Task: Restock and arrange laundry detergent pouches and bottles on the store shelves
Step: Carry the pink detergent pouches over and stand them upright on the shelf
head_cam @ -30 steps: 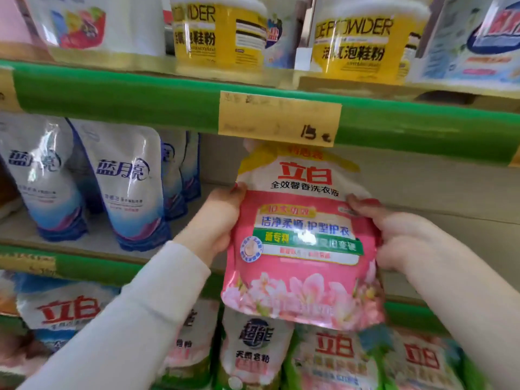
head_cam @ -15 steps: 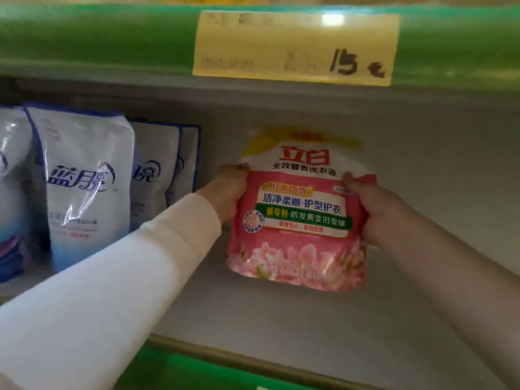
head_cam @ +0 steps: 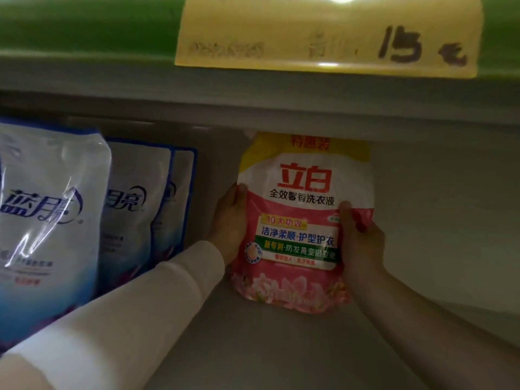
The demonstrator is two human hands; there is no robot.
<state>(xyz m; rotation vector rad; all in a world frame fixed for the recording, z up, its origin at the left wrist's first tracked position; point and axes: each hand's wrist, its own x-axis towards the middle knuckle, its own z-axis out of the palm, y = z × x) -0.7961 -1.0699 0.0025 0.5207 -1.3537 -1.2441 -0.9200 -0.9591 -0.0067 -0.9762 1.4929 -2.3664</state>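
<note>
"Where's the pouch?"

"The pink pouch [head_cam: 304,220] is upright between my hands, far back on the shelf [head_cam: 281,347]. My left hand [head_cam: 229,223] grips its left edge and my right hand [head_cam: 361,243] grips its right edge."

"Is it standing by itself?"

"I can't tell whether its bottom rests flat. It's a soft bag, so if I let go too soon I think it slumps forward or tips sideways."

"Anything else?"

"Its top is close under the shelf above [head_cam: 281,108], so lifting it could snag it there. The white and blue pouches [head_cam: 50,209] stand left of my left hand, and my sleeve [head_cam: 126,319] runs right beside them. A careless pull back could topple the front one."
</note>
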